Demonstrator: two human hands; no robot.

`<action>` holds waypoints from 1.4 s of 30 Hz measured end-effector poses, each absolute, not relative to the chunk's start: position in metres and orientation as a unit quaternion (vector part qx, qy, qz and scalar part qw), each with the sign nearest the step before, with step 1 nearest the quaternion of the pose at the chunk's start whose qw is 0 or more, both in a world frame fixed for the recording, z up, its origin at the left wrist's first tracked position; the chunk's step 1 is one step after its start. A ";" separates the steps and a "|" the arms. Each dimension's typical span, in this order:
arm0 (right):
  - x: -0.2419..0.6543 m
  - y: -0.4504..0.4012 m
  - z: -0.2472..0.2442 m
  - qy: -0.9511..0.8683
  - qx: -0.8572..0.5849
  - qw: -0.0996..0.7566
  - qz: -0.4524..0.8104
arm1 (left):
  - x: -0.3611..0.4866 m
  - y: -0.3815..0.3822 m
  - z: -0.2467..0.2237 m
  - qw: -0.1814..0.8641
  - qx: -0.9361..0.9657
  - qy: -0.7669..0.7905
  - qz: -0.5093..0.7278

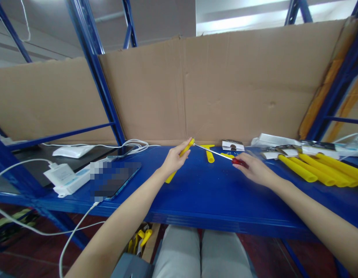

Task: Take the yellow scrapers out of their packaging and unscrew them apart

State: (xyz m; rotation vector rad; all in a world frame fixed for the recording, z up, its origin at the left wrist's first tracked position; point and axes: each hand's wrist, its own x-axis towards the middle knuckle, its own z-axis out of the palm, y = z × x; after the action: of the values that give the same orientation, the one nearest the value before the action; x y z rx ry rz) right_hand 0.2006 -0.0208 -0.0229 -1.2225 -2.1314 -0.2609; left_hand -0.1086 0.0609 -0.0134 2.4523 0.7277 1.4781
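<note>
No word, number, brand or sign can be read anywhere in this view. Fine pale print shows on the black part of the small black-and-white card [233, 145] near the cardboard wall [239, 88], and on the row of similar cards [319, 148] at the right, but it is too small and blurred to make out. A faint bluish marking on the side of the white power strip [76, 180] is just as illegible, and the phone's screen [116, 177] is largely covered by pixelation

forearms [128, 220]: bare | fingers [244, 156]: bare | trousers [179, 253]: light grey, apparently plain, cropped at frame edge
</note>
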 end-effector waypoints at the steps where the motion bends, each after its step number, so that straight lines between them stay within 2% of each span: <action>1: 0.201 -0.021 -0.023 -0.808 -0.475 0.332 -0.104 | -0.108 0.060 -0.013 0.095 0.828 0.245 0.496; 7: 0.202 -0.021 -0.026 -0.792 -0.511 0.325 -0.077 | -0.108 0.059 -0.012 0.098 0.829 0.246 0.493; 15: 0.195 -0.022 -0.025 -0.834 -0.460 0.303 -0.046 | -0.109 0.061 -0.013 0.092 0.816 0.248 0.514; 26: 0.203 -0.021 -0.024 -0.793 -0.492 0.343 -0.111 | -0.107 0.058 -0.013 0.099 0.822 0.231 0.511; 31: 0.201 -0.019 -0.026 -0.788 -0.493 0.360 -0.087 | -0.107 0.057 -0.012 0.105 0.824 0.233 0.506; 38: 0.197 -0.018 -0.027 -0.826 -0.463 0.319 -0.039 | -0.108 0.061 -0.014 0.118 0.813 0.239 0.517; 42: 0.196 -0.022 -0.024 -0.823 -0.459 0.333 -0.041 | -0.109 0.063 -0.015 0.126 0.813 0.235 0.518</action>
State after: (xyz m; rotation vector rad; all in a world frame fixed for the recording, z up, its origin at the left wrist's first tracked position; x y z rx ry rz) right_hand 0.1965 -0.0216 -0.0241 -1.1991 -2.1488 -0.1059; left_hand -0.1089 0.0633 -0.0154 2.3677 0.6849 1.5071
